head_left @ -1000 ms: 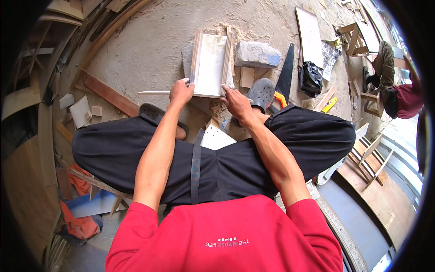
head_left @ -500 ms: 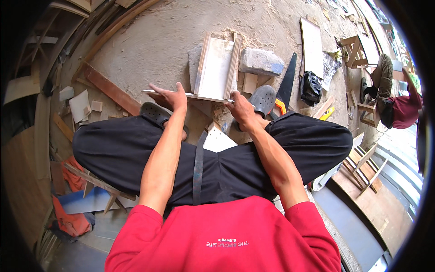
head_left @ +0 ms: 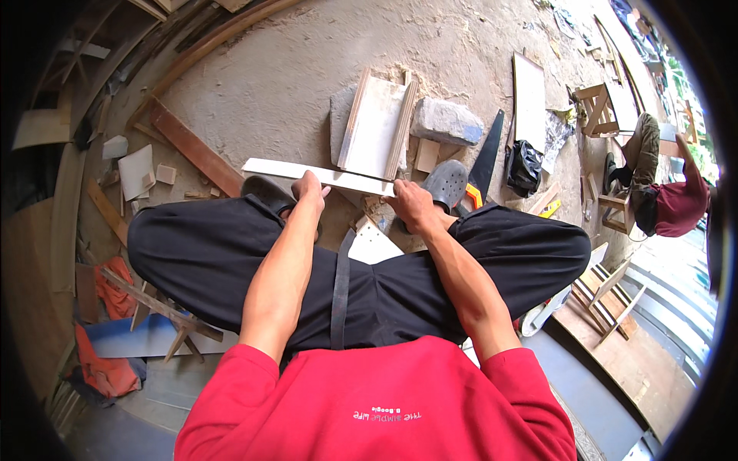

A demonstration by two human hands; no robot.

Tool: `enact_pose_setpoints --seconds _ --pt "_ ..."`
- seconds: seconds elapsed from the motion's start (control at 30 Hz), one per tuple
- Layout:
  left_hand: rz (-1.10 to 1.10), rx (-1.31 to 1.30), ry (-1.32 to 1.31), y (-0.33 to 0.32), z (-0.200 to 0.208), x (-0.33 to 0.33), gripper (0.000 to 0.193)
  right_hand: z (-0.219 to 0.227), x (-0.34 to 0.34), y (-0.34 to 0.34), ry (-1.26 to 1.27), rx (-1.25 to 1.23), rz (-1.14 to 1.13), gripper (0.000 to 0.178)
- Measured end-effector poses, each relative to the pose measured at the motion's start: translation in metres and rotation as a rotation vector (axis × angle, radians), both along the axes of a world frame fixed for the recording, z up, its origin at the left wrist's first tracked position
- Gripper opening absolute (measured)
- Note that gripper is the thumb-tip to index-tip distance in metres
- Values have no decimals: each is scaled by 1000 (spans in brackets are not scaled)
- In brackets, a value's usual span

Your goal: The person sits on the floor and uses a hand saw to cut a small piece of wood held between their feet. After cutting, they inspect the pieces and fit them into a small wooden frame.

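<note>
A long narrow white board (head_left: 269, 168) lies crosswise in front of my shins, its pale face tilted up toward me. My left hand (head_left: 310, 193) is closed on its near edge, left of the middle, with the thumb stretched along it. At its right end my right hand (head_left: 410, 204) grips the board, fingers curled. Just beyond, a trough-like wooden piece (head_left: 374, 123) with a white base and two raised side rails points away from me. A grey stone block (head_left: 447, 121) sits to its right, and another grey block shows partly under its left side.
Right of my shoe (head_left: 444, 185) lies a handsaw (head_left: 486, 157) with an orange handle. A black plastic bag (head_left: 526, 167) and a pale plank (head_left: 529, 100) are farther right. A reddish board (head_left: 192, 144) rests at left. Another person (head_left: 676, 200) sits at far right.
The board has tipped so its white face shows. My left hand, spread with fingers apart before, has closed on the board's edge. My right hand keeps its hold at the right end.
</note>
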State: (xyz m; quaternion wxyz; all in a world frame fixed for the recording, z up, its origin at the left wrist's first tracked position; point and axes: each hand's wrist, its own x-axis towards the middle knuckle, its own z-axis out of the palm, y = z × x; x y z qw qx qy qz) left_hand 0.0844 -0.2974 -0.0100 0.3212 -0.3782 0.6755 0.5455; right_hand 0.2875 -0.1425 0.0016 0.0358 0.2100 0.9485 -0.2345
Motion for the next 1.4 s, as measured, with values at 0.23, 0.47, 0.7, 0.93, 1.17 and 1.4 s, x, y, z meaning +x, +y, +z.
enact_pose_setpoints --seconds 0.23,0.47,0.7,0.93,1.17,1.4 --pt "165 -480 189 -37 22 -27 55 27 -14 -9 -131 -127 11 42" --pt "385 -369 488 -81 1 -76 63 91 -44 8 39 -238 -224 53" --pt "613 184 472 -53 41 -75 47 113 -39 26 -83 -1363 -468 53" --pt "739 509 468 -24 72 -82 41 138 -43 36 247 -1495 -287 31" --pt "603 878 407 1 127 -79 39 174 -40 53 522 -1336 -420 28" --pt "400 1071 482 21 177 -65 78 170 -19 88 613 -1107 -494 21"
